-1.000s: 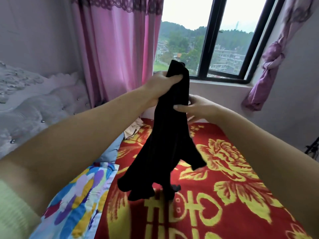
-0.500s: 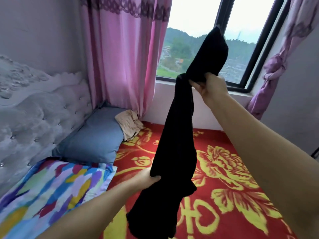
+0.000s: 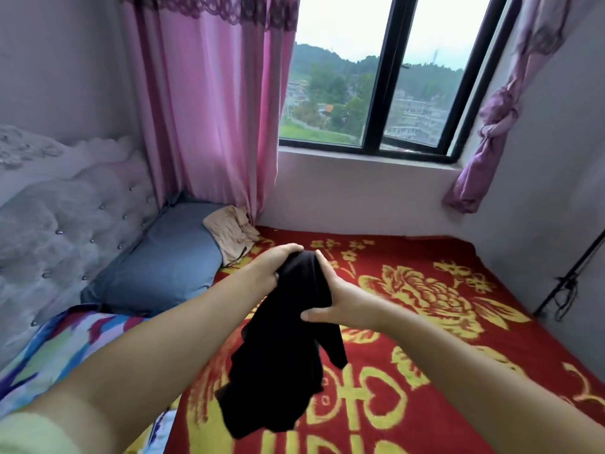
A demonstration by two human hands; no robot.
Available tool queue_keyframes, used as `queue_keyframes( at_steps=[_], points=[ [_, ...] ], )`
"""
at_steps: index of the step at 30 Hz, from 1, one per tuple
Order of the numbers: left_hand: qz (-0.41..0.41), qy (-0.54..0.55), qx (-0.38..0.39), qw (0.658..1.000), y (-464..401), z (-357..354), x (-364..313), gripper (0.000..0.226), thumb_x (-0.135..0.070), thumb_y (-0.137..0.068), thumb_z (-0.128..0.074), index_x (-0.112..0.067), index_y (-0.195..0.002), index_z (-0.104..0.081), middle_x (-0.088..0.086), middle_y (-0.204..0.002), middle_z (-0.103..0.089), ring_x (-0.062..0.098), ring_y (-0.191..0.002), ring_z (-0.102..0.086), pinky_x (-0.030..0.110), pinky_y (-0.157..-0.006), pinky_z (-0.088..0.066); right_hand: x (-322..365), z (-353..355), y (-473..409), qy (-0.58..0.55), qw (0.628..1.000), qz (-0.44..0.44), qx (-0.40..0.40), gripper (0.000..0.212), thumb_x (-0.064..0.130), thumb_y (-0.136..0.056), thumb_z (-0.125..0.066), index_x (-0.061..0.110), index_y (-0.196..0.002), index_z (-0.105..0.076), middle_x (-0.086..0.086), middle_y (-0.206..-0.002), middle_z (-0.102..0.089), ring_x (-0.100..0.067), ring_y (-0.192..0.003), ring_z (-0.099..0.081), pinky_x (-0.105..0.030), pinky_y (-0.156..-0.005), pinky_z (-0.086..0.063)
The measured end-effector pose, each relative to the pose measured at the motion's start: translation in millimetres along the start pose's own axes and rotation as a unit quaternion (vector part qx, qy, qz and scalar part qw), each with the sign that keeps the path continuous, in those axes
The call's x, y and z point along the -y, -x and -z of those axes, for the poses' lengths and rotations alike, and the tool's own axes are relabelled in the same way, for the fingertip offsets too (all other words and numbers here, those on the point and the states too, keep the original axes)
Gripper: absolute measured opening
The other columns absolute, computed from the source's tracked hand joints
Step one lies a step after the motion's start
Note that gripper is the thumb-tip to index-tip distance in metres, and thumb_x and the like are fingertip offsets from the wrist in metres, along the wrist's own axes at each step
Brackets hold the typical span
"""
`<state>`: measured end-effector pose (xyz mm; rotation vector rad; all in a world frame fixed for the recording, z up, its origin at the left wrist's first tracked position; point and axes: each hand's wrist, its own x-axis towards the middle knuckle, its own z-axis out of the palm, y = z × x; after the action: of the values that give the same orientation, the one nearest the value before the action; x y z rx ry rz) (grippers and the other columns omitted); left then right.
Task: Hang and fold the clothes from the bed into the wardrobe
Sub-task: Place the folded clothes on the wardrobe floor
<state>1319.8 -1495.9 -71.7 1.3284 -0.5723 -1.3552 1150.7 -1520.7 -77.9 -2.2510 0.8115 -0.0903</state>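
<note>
At frame centre, above the red-and-gold bed [image 3: 425, 322], the left hand [image 3: 271, 270] and right hand [image 3: 340, 306] both have fingers clamped on a bunched black garment [image 3: 288, 355] hanging between them.

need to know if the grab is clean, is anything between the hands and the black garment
Nothing visible is. The left hand grips the top of the black garment and the right hand pinches it lower down, both directly on the fabric.

**Both hands on black garment over bed**

Left hand [image 3: 273, 268] grips the top of the limp black fabric garment [image 3: 288, 348]; right hand [image 3: 340, 306] pinches it at 3 o'clock. Garment hangs above the red-and-gold floral blanket [image 3: 442, 339]. Grey-blue pillow [image 3: 157, 267] at 10 o'clock, crumpled beige cloth [image 3: 232, 231] on it.
</note>
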Motion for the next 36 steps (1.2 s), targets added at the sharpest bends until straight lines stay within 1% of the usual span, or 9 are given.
queue_keyframes(
  at_steps=[5,8,14,18,21,23,26,32,36],
  points=[
    [-0.017,0.139,0.091,0.986,0.4,6.2,2.9,0.027,-0.032,-0.095,-0.051,-0.007,-0.085,-0.056,0.004,-0.067,-0.055,0.011,-0.061,-0.055,0.019,-0.063,-0.043,-9.8,-1.2,-13.4,-0.076,0.961,-0.068,-0.259,0.028,0.009,-0.093,-0.048,0.011,-0.119,-0.059,-0.009,-0.099,-0.067,-0.020,-0.084,-0.062,-0.032,-0.071,-0.049],
    [-0.034,-0.005,0.189,0.981,15.4,24.0,12.3,0.039,-0.046,-0.088,-0.057,-0.018,-0.114,-0.062,0.001,-0.102,-0.068,0.013,-0.089,-0.067,0.029,-0.077,-0.052,-2.6,14.3,-20.4,-0.308,0.908,-0.081,-0.273,0.017,-0.002,-0.091,-0.051,0.003,-0.099,-0.065,-0.008,-0.074,-0.068,-0.019,-0.066,-0.064,-0.028,-0.061,-0.049],
    [-0.085,-0.260,0.163,0.948,39.6,35.6,44.7,0.115,-0.042,-0.067,-0.079,-0.046,-0.148,0.003,-0.002,-0.130,-0.049,0.017,-0.112,-0.061,0.035,-0.089,-0.054,23.8,26.2,-28.9,-0.532,0.796,-0.099,-0.271,0.016,-0.008,-0.092,-0.045,0.001,-0.094,-0.058,-0.014,-0.071,-0.060,-0.018,-0.047,-0.063,-0.024,-0.045,-0.051],
    [-0.206,-0.338,0.177,0.901,55.0,8.8,51.1,0.095,-0.048,-0.073,-0.072,-0.053,-0.143,-0.009,-0.013,-0.136,-0.045,0.005,-0.124,-0.049,0.028,-0.100,-0.045,31.0,20.2,-35.0,-0.536,0.792,-0.142,-0.255,0.016,0.003,-0.096,-0.045,0.003,-0.086,-0.057,-0.011,-0.072,-0.055,-0.019,-0.056,-0.055,-0.028,-0.061,-0.053],
    [-0.298,-0.359,0.088,0.880,53.7,-7.7,54.6,0.049,-0.030,-0.085,-0.062,-0.028,-0.130,-0.044,-0.003,-0.123,-0.058,0.012,-0.114,-0.056,0.026,-0.092,-0.046,35.8,18.2,-35.2,-0.558,0.774,-0.152,-0.258,0.018,0.006,-0.097,-0.045,0.006,-0.084,-0.057,-0.010,-0.073,-0.054,-0.020,-0.052,-0.056,-0.029,-0.066,-0.055],
    [-0.349,-0.383,0.004,0.855,48.9,-5.8,49.2,0.014,-0.012,-0.093,-0.054,-0.006,-0.104,-0.059,0.002,-0.094,-0.065,0.021,-0.089,-0.061,0.018,-0.069,-0.044,34.4,22.1,-29.2,-0.536,0.786,-0.142,-0.273,0.022,0.006,-0.098,-0.044,0.009,-0.080,-0.056,-0.009,-0.071,-0.056,-0.016,-0.047,-0.059,-0.020,-0.046,-0.050],
    [-0.399,-0.424,-0.041,0.812,45.1,3.2,24.8,0.018,-0.007,-0.094,-0.055,-0.013,-0.076,-0.057,-0.011,-0.063,-0.054,0.013,-0.062,-0.050,0.011,-0.053,-0.032,21.2,43.5,-12.4,-0.484,0.816,-0.129,-0.287,0.020,0.003,-0.098,-0.044,0.005,-0.084,-0.059,-0.011,-0.076,-0.058,-0.016,-0.053,-0.059,-0.022,-0.047,-0.049],
    [-0.413,-0.409,-0.050,0.812,41.3,-13.3,-39.3,0.021,-0.016,-0.093,-0.058,0.003,-0.088,-0.068,0.014,-0.079,-0.068,0.016,-0.072,-0.058,0.032,-0.067,-0.043,6.6,95.3,31.8,-0.054,0.961,-0.092,-0.256,0.057,0.048,-0.090,-0.057,0.030,-0.141,-0.039,-0.006,-0.137,-0.049,-0.018,-0.112,-0.054,-0.029,-0.094,-0.044],
    [-0.361,-0.377,0.051,0.851,52.2,-44.4,-68.2,0.020,-0.021,-0.088,-0.061,-0.008,-0.078,-0.072,0.001,-0.064,-0.064,0.007,-0.058,-0.057,0.019,-0.053,-0.043,47.4,88.2,28.1,-0.020,0.986,0.032,-0.161,0.089,0.061,-0.073,-0.066,0.036,-0.148,-0.025,0.007,-0.135,-0.050,-0.011,-0.119,-0.054,-0.032,-0.102,-0.045]
  ],
)
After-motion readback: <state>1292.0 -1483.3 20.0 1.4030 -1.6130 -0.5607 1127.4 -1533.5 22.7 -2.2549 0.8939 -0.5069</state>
